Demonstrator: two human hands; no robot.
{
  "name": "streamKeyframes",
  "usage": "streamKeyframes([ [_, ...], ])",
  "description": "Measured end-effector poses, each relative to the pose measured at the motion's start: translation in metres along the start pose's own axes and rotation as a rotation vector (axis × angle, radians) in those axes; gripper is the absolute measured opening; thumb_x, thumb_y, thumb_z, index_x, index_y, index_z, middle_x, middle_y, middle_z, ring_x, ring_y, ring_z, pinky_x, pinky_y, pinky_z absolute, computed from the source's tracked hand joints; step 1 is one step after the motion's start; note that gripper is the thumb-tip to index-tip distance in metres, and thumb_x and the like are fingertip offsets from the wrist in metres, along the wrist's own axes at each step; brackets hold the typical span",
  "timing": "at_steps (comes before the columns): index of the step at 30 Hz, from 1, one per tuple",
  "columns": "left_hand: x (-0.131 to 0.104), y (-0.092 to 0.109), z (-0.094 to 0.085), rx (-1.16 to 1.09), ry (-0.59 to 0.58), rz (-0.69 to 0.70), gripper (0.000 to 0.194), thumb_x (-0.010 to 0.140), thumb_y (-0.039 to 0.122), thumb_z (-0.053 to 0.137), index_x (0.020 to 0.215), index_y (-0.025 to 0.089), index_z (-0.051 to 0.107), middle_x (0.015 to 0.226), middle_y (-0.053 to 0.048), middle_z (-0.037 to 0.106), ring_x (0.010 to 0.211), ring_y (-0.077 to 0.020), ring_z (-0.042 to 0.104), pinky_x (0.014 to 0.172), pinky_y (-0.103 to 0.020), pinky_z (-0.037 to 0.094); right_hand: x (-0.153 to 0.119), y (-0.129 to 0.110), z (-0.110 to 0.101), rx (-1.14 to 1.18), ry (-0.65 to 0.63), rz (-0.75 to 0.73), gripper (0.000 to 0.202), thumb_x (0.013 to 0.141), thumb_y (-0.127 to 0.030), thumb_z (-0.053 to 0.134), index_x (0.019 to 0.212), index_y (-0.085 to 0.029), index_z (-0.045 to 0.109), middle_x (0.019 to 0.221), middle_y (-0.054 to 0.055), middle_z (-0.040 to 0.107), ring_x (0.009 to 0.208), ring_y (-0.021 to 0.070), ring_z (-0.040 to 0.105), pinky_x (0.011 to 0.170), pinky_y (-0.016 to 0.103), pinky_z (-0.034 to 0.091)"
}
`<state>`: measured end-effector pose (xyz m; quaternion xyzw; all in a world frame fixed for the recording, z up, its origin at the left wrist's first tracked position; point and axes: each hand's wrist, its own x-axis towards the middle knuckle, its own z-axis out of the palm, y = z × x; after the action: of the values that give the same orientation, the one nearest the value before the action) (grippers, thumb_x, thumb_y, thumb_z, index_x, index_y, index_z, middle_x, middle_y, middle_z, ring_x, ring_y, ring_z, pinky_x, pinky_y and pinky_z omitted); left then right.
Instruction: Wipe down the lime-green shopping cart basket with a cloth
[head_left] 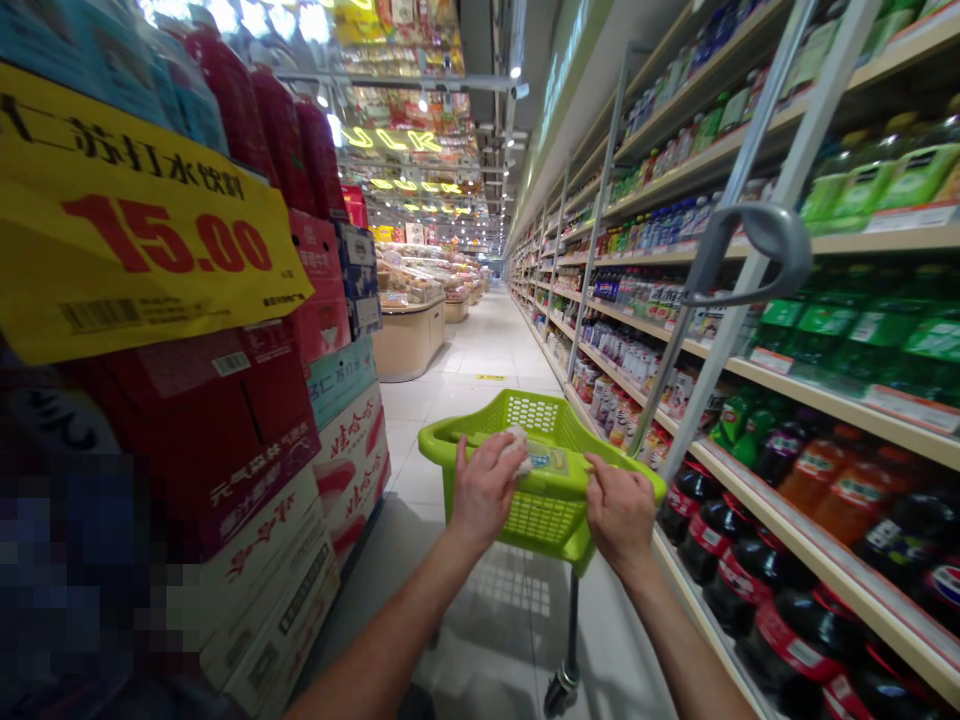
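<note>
A small lime-green shopping cart [536, 412] with a perforated plastic basket stands ahead of me in the aisle. My left hand [482, 492] lies over the left part of its handle bar, fingers bent onto a crumpled white cloth or tissue [519, 452]. On the right end of the bar, my right hand [621, 508] is closed around the cart handle [571, 482]. Between the two hands a printed label [547, 457] shows on the bar. The undersides of both hands are hidden. Below, one metal leg with a caster wheel [561, 690] touches the floor.
Shelves of bottled drinks [847, 330] line the right side, with a grey plastic handle loop [750, 255] on a pole in front. Stacked drink cartons [262, 440] and a yellow price sign [150, 220] flank the left. Beige display counters [409, 335] stand farther along the tiled aisle [491, 340].
</note>
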<state>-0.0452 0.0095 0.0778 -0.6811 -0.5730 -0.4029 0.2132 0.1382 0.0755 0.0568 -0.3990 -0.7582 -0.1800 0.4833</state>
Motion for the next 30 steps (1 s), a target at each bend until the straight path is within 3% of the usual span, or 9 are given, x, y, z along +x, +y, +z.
streamKeyframes([
  [2, 0.003, 0.011, 0.004, -0.012, -0.02, 0.074, 0.028, 0.081, 0.018, 0.047, 0.106, 0.028, 0.056, 0.119, -0.003, 0.057, 0.111, -0.0194, 0.049, 0.104, -0.051, 0.014, 0.0, 0.003, -0.001, 0.003, -0.002, -0.009, 0.03, 0.081, -0.018, 0.039, 0.103, -0.017, 0.059, 0.081, 0.003, 0.067, 0.074, 0.0159, 0.057, 0.078, 0.032, 0.032],
  [4, 0.004, 0.004, 0.001, -0.001, -0.026, 0.08, 0.027, 0.081, 0.018, 0.047, 0.104, 0.029, 0.056, 0.119, -0.003, 0.058, 0.109, -0.0192, 0.051, 0.104, -0.052, 0.012, -0.001, 0.007, -0.003, 0.001, -0.009, -0.017, 0.03, 0.081, -0.018, 0.039, 0.103, -0.017, 0.059, 0.081, 0.003, 0.067, 0.073, 0.0158, 0.056, 0.078, 0.031, 0.033],
  [9, 0.0, -0.057, -0.024, 0.124, 0.047, -0.142, 0.027, 0.08, 0.016, 0.046, 0.102, 0.026, 0.057, 0.116, -0.005, 0.059, 0.105, -0.0202, 0.054, 0.102, -0.054, 0.015, -0.001, 0.009, -0.006, -0.009, -0.019, -0.023, 0.029, 0.082, -0.019, 0.038, 0.102, -0.016, 0.059, 0.078, 0.003, 0.066, 0.072, 0.0157, 0.056, 0.078, 0.031, 0.032],
  [12, -0.004, -0.073, -0.03, 0.164, 0.095, -0.238, 0.026, 0.08, 0.015, 0.045, 0.101, 0.024, 0.058, 0.115, -0.007, 0.059, 0.104, -0.0214, 0.054, 0.101, -0.055, 0.017, -0.002, 0.007, -0.004, -0.005, 0.005, -0.01, 0.029, 0.081, -0.019, 0.039, 0.103, -0.016, 0.059, 0.077, 0.003, 0.066, 0.072, 0.0155, 0.056, 0.079, 0.031, 0.032],
  [14, -0.007, -0.063, -0.026, 0.142, 0.101, -0.223, 0.026, 0.08, 0.014, 0.045, 0.1, 0.024, 0.058, 0.115, -0.007, 0.059, 0.105, -0.0211, 0.053, 0.102, -0.054, 0.017, -0.002, 0.005, -0.002, -0.004, 0.021, 0.002, 0.03, 0.081, -0.019, 0.039, 0.103, -0.017, 0.059, 0.077, 0.003, 0.066, 0.071, 0.0155, 0.056, 0.079, 0.032, 0.032],
  [20, -0.009, -0.002, 0.0, 0.019, 0.043, 0.032, 0.026, 0.081, 0.017, 0.044, 0.101, 0.027, 0.059, 0.12, -0.004, 0.056, 0.114, -0.019, 0.048, 0.106, -0.048, 0.013, -0.003, 0.007, -0.004, -0.008, 0.011, 0.001, 0.029, 0.081, -0.019, 0.039, 0.102, -0.017, 0.059, 0.078, 0.003, 0.067, 0.072, 0.0161, 0.057, 0.078, 0.032, 0.034],
  [23, -0.004, 0.004, 0.001, -0.009, 0.011, 0.1, 0.026, 0.082, 0.018, 0.045, 0.101, 0.027, 0.059, 0.119, -0.003, 0.057, 0.114, -0.0193, 0.047, 0.106, -0.049, 0.011, -0.003, 0.01, -0.006, -0.013, -0.005, 0.009, 0.029, 0.081, -0.019, 0.039, 0.101, -0.016, 0.06, 0.078, 0.003, 0.067, 0.071, 0.0163, 0.057, 0.078, 0.033, 0.034],
  [28, 0.011, 0.005, -0.001, -0.027, -0.011, -0.103, 0.027, 0.082, 0.017, 0.046, 0.104, 0.027, 0.056, 0.118, -0.004, 0.057, 0.108, -0.0194, 0.051, 0.103, -0.055, 0.014, -0.003, 0.011, -0.005, -0.014, 0.007, 0.018, 0.029, 0.081, -0.018, 0.039, 0.102, -0.016, 0.06, 0.078, 0.003, 0.067, 0.071, 0.0164, 0.057, 0.079, 0.033, 0.034],
  [30, 0.013, 0.019, 0.006, -0.048, -0.038, -0.081, 0.026, 0.082, 0.019, 0.046, 0.104, 0.027, 0.056, 0.118, -0.004, 0.057, 0.109, -0.0191, 0.05, 0.103, -0.053, 0.017, -0.002, 0.011, -0.004, -0.012, 0.008, 0.008, 0.029, 0.082, -0.018, 0.039, 0.103, -0.016, 0.059, 0.078, 0.003, 0.067, 0.071, 0.0164, 0.057, 0.078, 0.033, 0.034],
])
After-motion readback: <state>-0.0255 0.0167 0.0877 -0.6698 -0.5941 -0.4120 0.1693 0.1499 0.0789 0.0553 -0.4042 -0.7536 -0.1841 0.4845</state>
